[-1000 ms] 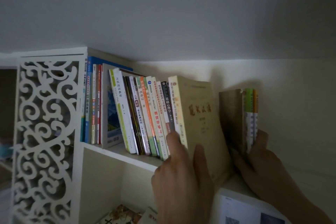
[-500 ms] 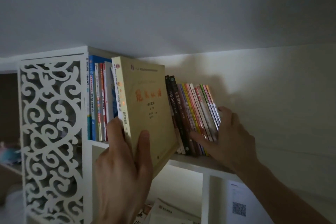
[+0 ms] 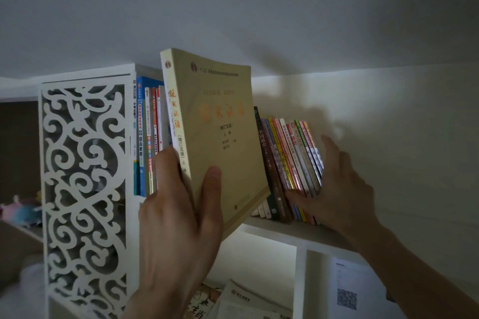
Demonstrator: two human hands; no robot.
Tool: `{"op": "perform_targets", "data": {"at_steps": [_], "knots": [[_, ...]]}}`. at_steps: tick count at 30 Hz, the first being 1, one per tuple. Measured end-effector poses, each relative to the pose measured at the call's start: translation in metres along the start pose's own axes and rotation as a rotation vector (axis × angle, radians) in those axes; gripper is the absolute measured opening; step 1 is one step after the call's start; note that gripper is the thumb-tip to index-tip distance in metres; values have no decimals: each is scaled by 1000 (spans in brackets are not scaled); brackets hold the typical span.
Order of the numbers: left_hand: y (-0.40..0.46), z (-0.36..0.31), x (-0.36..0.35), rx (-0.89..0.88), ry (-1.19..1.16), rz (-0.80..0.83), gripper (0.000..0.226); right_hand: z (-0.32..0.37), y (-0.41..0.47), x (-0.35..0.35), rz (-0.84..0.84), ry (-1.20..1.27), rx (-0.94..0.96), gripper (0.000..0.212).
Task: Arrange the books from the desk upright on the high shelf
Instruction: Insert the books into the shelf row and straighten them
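My left hand [image 3: 178, 225] grips a thick tan book [image 3: 217, 132] by its lower spine corner, thumb on the cover, holding it tilted in front of the high shelf [image 3: 290, 230]. The book rises above the shelf's top edge and hides the books behind it. To its right a row of thin colourful books [image 3: 293, 158] leans leftward on the shelf. My right hand [image 3: 334, 189] presses against the right end of that row, fingers spread, thumb across the lower spines. More upright books [image 3: 146, 137] stand at the shelf's left end.
A white carved lattice panel [image 3: 83, 189] forms the shelf's left side. Below the shelf, a lit compartment holds flat booklets [image 3: 241, 298]. A paper with a QR code [image 3: 346, 298] hangs at lower right. The ceiling is close above; a soft toy [image 3: 18, 211] lies far left.
My left hand has pulled the tan book out of the row and lifted it up and toward me. My right hand pushed the thin books leftward to join the row and still presses them.
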State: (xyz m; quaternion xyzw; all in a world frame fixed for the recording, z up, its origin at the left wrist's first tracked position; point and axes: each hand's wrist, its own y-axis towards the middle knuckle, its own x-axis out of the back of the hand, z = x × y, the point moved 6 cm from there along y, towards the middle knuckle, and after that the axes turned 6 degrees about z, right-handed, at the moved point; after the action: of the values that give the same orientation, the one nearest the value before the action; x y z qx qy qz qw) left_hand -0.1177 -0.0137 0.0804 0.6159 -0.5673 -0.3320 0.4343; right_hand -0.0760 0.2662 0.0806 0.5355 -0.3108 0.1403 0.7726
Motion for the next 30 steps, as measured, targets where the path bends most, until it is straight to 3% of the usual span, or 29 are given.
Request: {"op": "perform_targets", "data": {"at_steps": [3, 7, 9, 12, 16, 20, 27, 30], "knots": [[0, 2, -4, 3, -26, 10, 25, 11, 0, -4, -95, -73, 29, 130], [-5, 3, -4, 24, -42, -6, 25, 2, 9, -1, -156, -98, -132, 132], [-6, -3, -9, 32, -57, 2, 28, -1, 10, 1, -155, -72, -161, 123], [-3, -14, -24, 63, -148, 26, 29, -11, 4, 12, -257, 10, -244, 108], [4, -28, -70, 100, -211, 98, 24, -39, -9, 39, -404, 239, -321, 107], [16, -36, -127, 118, -65, 107, 25, -70, -25, 62, -560, 290, -492, 120], [2, -21, -177, 193, 216, 300, 26, -53, -30, 62, -489, 276, -411, 119], [7, -23, -177, 80, 378, 380, 30, -38, -29, 60, -447, 236, -374, 114]]}}
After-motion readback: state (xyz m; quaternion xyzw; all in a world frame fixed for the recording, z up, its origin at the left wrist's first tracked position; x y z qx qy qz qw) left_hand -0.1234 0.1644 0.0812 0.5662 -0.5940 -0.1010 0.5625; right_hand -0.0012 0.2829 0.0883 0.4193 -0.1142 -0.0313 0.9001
